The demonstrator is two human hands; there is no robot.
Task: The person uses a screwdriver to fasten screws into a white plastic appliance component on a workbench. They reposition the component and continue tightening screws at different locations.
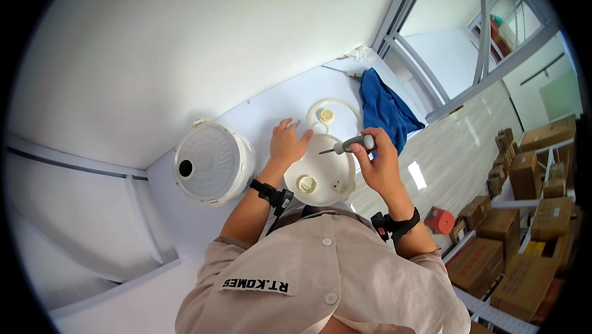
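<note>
My right hand (383,162) grips a grey-handled screwdriver (354,145), its thin shaft pointing left over a cream round lid (320,161). Near the lid's front left is a round cap or knob (306,184), and a small fitting sits at its right. My left hand (287,144) lies at the lid's far left edge, fingers apart, with nothing visible in it. Just past those fingertips are small bits (298,123) too tiny to name. Beyond the lid lies a cream ring (353,112), with a small yellowish round cap (326,115) inside it.
A white round tub (248,164) with a translucent, dark-holed cover stands at left on the white table (271,103). Blue cloth (385,109) drapes over the right edge. A white wall rises behind. Cardboard boxes (475,266) and a red roll (439,220) are at the right.
</note>
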